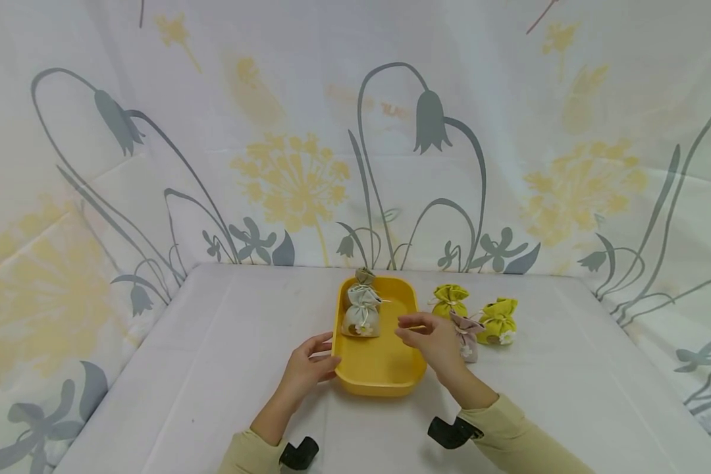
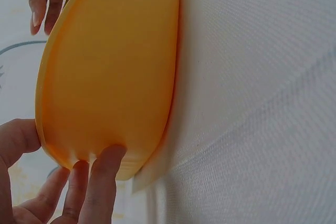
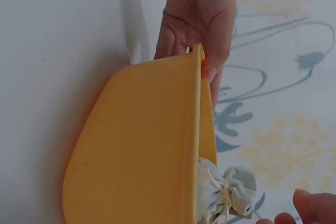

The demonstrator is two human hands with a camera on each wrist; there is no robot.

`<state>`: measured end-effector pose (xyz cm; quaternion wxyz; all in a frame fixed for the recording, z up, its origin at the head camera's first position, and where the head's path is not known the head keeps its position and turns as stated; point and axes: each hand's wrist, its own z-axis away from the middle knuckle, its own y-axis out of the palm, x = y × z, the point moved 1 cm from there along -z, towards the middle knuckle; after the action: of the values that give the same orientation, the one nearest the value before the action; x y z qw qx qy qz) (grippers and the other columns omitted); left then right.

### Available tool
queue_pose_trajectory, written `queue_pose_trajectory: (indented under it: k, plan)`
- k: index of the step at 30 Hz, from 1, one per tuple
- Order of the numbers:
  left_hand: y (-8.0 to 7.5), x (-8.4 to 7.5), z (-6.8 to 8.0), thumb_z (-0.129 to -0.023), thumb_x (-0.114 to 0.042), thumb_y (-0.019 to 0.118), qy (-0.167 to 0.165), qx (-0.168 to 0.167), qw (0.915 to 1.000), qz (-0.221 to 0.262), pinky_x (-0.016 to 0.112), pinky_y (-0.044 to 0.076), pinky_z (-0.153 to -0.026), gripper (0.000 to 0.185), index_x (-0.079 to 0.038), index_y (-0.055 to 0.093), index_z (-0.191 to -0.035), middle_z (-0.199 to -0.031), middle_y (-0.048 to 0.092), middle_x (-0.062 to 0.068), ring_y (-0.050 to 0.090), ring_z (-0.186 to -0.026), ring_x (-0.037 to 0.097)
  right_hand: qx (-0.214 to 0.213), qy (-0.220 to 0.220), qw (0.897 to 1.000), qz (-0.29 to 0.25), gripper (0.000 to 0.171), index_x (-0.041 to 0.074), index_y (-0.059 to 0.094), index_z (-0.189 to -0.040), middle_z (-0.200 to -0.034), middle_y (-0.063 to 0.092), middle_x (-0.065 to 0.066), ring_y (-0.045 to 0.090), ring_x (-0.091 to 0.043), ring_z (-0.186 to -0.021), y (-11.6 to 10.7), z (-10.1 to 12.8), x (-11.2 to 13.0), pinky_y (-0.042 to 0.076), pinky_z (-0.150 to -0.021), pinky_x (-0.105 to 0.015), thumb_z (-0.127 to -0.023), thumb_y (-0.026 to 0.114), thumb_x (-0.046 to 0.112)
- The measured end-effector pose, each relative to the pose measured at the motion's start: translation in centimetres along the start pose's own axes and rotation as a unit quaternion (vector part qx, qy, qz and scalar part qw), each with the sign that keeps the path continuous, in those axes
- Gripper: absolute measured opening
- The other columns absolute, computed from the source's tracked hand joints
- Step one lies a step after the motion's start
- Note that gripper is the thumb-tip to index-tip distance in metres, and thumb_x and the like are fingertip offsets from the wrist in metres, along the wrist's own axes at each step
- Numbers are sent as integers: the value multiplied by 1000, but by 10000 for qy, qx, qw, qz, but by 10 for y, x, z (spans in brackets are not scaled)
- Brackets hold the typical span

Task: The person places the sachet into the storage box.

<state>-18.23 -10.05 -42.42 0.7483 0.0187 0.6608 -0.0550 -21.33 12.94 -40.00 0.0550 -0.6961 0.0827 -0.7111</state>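
White cloth covers the table (image 1: 225,342), with flower-print sheets hung behind. Near centre sits a yellow tray (image 1: 385,368), probably light, stiff plastic and best gripped at its rim. The left hand (image 1: 311,365) holds its left rim, thumb inside and fingers under the wall. The right hand (image 1: 429,339) hovers over the right rim, fingers loosely apart, holding nothing. A soft pale pouch (image 1: 363,315) lies in the far left of the tray. To the right, two green pouches (image 1: 450,301) and a pink pouch (image 1: 468,332) crowd the tray's right side.
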Motion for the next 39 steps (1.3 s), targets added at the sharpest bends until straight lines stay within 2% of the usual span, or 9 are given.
queue_pose_trajectory:
  k: [5,8,16,27,30,33,39]
  plan:
    - [-2,18,-12,-86,-4,63,-21,11,10000,6,36,56,-74,52,5,44,-134,-122,49,26,59,-101,30,27,-22,10000,-20,23,-1,67,-104,-99,64,-12,64,-20,-84,-8,9,-2,55,-74,-30,-81,69,1]
    - [-3,23,-15,-87,-5,64,-19,4,10000,26,36,55,-74,52,4,44,-134,-123,49,26,59,-101,29,13,-66,10000,38,23,-2,67,-104,-99,65,-12,64,-20,-83,-13,14,-3,55,-73,-29,-81,70,2]
    - [-1,2,0,-86,-4,63,-2,-22,10000,-8,36,55,-75,52,6,43,-133,-122,48,28,59,-102,31,-124,-213,9994,244,26,-3,67,-104,-95,66,-11,63,-17,-80,-27,22,-15,55,-70,-25,-79,72,5]
    - [1,-2,1,-86,-4,63,-52,-50,10000,1,37,55,-76,51,5,44,-133,-122,48,27,59,-101,30,-390,-347,9986,39,29,-7,64,-105,-96,65,-14,63,-13,-78,-48,27,-27,55,-70,-26,-79,73,5]
    - [1,-2,0,-86,-3,63,-72,-74,9999,-12,36,55,-75,51,6,45,-132,-122,49,27,59,-101,31,-433,-370,9983,148,29,-6,65,-104,-98,66,-13,63,-11,-81,-55,29,-31,55,-71,-25,-79,73,6]
    - [0,3,-4,-86,-3,63,-83,-70,9999,-11,36,55,-75,51,6,44,-132,-122,48,27,59,-100,31,-507,-359,9977,271,29,-5,66,-105,-101,66,-14,62,-10,-82,-61,32,-34,54,-71,-24,-80,72,8]
    - [-3,22,-15,-86,-4,64,-18,-35,10000,17,36,56,-74,53,3,44,-134,-123,49,25,60,-99,27,-780,-320,9960,300,32,-8,64,-107,-105,64,-17,63,-6,-78,-71,36,-36,54,-69,-22,-81,72,10]
